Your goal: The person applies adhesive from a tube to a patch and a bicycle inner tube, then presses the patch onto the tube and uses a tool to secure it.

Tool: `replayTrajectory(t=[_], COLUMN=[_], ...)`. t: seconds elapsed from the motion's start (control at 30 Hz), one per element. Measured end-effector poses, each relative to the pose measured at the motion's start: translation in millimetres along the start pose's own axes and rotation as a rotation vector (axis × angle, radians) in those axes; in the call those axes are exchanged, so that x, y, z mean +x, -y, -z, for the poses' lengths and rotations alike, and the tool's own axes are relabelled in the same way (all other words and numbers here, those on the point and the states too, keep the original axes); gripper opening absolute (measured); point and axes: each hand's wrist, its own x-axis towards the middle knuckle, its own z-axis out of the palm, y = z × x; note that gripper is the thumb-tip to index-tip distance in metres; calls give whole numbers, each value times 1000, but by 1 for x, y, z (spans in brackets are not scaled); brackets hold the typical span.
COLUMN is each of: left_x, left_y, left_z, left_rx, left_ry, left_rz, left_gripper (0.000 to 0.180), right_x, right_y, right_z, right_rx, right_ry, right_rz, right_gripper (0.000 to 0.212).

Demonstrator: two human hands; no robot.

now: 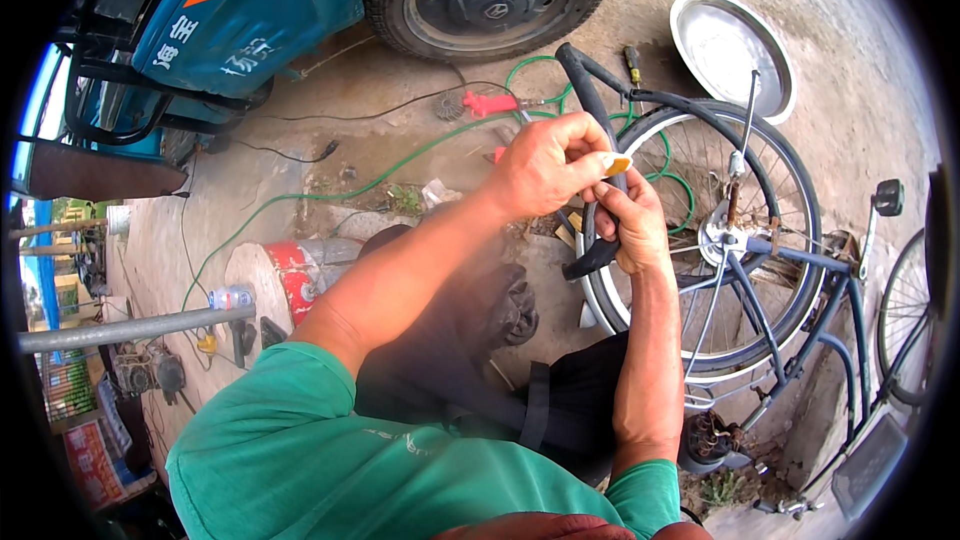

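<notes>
Between the thumb and fingers of my left hand [548, 166] is a small orange-yellow piece [619, 165] with a pale edge, like a patch; its exact kind is unclear. It is held right against a black inner tube [590, 90]. Just below, my right hand [632, 223] is closed round that tube, thumb on top. The tube is pulled partly out of the bicycle wheel [805, 270], and its lower loop [592, 258] hangs under my right hand. The blue bicycle frame [790, 260] stretches off to the right.
A metal basin [688, 25] lies beyond the wheel, near a screwdriver [632, 65]. A red power tool [488, 104] and a green hose [300, 197] are on the ground. A teal vehicle [290, 10] stands at the far left. A red-and-white drum [285, 280] sits left of my knees.
</notes>
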Motion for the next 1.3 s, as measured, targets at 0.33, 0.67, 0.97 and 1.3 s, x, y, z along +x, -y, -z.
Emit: replayTrajectory(t=[0.33,0.67,0.97,1.3], left_x=[5,5,6,11], left_y=[-3,-4,-8,11], left_z=[10,14,16,25], left_rx=[-15,-93,-119,-545], left_ry=[-81,-100,-115,-61], left_rz=[58,72,117,228], left_gripper=[13,12,14,11], right_x=[0,0,1,1], right_y=[0,0,0,0], right_z=[-1,-1,-2,-1], right_rx=[26,10,3,6], right_ry=[-12,-27,-32,-39], right_rz=[7,15,14,13], right_gripper=[26,28,30,35])
